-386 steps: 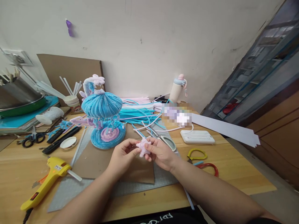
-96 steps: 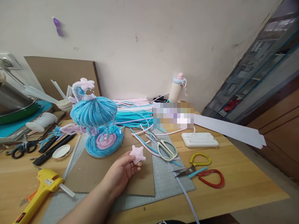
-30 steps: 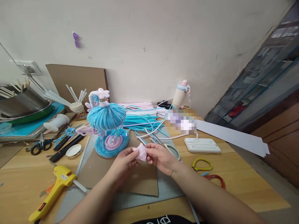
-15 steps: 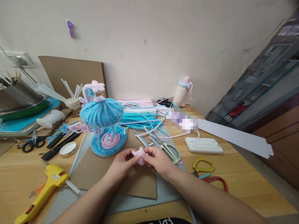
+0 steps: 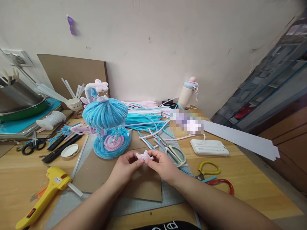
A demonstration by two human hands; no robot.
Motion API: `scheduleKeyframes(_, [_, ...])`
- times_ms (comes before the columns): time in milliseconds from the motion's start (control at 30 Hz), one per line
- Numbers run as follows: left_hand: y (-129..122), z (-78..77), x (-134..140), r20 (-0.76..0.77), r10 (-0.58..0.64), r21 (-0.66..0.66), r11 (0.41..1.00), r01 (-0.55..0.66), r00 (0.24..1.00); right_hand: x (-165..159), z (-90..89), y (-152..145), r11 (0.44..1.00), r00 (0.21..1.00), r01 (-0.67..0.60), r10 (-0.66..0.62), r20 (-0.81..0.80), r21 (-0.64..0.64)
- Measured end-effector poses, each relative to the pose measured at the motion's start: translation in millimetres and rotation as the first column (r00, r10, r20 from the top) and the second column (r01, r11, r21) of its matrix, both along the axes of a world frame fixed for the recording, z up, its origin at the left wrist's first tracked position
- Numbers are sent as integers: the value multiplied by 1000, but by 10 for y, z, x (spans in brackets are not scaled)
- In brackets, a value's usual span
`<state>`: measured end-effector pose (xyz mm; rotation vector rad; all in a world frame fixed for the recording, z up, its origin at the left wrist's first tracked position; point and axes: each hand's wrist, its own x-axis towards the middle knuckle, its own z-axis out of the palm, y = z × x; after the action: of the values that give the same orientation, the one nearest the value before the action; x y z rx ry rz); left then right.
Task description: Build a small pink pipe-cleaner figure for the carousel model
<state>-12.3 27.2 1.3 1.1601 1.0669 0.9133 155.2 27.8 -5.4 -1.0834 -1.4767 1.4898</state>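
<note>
Between my two hands is a small pale pink fuzzy piece (image 5: 145, 155), bent from what looks like pipe cleaner, with pointed bumps on top. My left hand (image 5: 127, 164) pinches its left side between thumb and fingers. On its right side, my right hand (image 5: 160, 166) grips it the same way. Both hands hover over a brown cardboard sheet (image 5: 146, 188). Behind my left hand stands a blue and pink pipe-cleaner lamp shape (image 5: 105, 113) on a round coiled base (image 5: 99, 148). Green-handled scissors (image 5: 176, 155) lie just beyond my right hand.
A yellow glue gun (image 5: 51, 188) lies at the left, near black scissors (image 5: 35, 143) and a wire spool (image 5: 51, 120). Blue pipe cleaners (image 5: 144, 121) are piled at the back. To the right are a white power bank (image 5: 209, 147), pliers with red and yellow handles (image 5: 220, 183), and a bottle (image 5: 187, 94).
The pink piece has tilted in my fingers, so its pointed bumps now face up and it looks flatter. My thumbs have drawn closer together beneath it.
</note>
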Motion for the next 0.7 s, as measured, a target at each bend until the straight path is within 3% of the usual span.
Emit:
scheduleKeyframes(200, [-27, 6, 9, 16, -20, 7, 1000, 20, 1000, 7, 47, -17, 1000, 1000, -15, 15, 13, 13])
scheduleKeyframes(433, [-45, 13, 28, 88, -45, -60, 997, 50, 995, 18, -12, 6, 997, 994, -57, 52, -95, -58])
scheduleKeyframes(700, [-25, 39, 1, 32, -88, -13, 996, 88, 996, 26, 2, 20, 996, 993, -75, 70, -91, -44])
